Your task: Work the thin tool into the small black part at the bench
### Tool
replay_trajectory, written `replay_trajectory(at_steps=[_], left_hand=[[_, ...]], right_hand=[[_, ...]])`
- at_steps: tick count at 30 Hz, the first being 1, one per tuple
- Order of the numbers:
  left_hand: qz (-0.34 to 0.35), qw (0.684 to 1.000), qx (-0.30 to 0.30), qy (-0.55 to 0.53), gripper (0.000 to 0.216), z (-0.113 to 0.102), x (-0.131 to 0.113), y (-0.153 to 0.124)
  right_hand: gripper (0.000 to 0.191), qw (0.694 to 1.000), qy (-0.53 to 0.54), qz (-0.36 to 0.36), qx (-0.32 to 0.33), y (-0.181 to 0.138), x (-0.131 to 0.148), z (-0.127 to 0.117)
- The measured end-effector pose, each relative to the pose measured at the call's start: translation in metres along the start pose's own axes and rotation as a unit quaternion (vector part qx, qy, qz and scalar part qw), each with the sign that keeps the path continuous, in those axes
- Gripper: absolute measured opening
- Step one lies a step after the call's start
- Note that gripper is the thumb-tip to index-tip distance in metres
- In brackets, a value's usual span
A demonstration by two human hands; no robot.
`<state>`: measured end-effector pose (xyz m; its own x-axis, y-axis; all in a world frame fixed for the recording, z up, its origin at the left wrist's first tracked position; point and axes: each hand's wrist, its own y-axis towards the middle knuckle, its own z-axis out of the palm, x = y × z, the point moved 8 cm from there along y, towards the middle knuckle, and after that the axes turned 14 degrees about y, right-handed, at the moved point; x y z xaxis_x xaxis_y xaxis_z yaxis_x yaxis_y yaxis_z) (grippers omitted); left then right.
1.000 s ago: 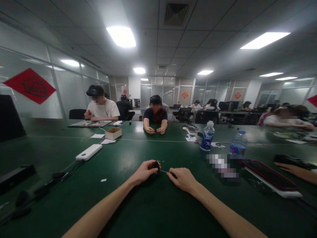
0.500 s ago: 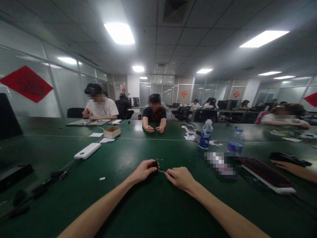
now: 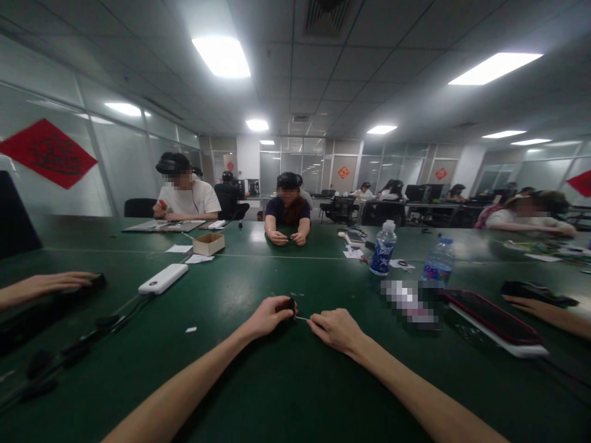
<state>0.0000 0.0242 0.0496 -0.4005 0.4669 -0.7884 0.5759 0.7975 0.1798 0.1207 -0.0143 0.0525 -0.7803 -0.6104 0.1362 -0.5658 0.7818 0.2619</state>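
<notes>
Both my forearms reach out over the green table point(image 3: 277, 394). My left hand point(image 3: 268, 315) is closed in a pinch round a small black object point(image 3: 291, 304) held just above the table. My right hand point(image 3: 336, 329) is closed too, pinching the end of a thin pale pin or wire point(image 3: 301, 318) that runs from its fingertips to the black object. The two hands sit a few centimetres apart, with the thin piece bridging them. What the black object is I cannot make out.
A white power bank point(image 3: 162, 279) with a cable lies at the left, a small cardboard box point(image 3: 209, 243) behind it. Two water bottles point(image 3: 383, 248) and a red-cased phone point(image 3: 489, 317) stand at the right. Another person's hand point(image 3: 50, 283) rests at far left; people sit across the table.
A neighbour's hand has come in at the far left and rests on a dark object. My own hands have stayed together with the same grip; the view shifted slightly.
</notes>
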Motion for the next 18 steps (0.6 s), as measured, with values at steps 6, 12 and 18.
replay_trajectory(at_steps=[6, 12, 18], left_hand=[[0.001, 1.0, -0.009, -0.027, 0.018, 0.0, 0.004, 0.002], [-0.01, 0.997, 0.003, -0.077, 0.024, 0.002, 0.013, 0.004], [-0.007, 0.995, -0.015, -0.094, 0.028, -0.001, 0.015, 0.006]], right_hand=[[0.035, 0.999, 0.021, 0.036, -0.005, -0.001, -0.001, -0.003], [0.035, 0.998, 0.043, 0.044, -0.02, 0.0, -0.004, -0.003], [0.036, 0.996, 0.038, 0.07, -0.04, 0.001, -0.01, -0.002]])
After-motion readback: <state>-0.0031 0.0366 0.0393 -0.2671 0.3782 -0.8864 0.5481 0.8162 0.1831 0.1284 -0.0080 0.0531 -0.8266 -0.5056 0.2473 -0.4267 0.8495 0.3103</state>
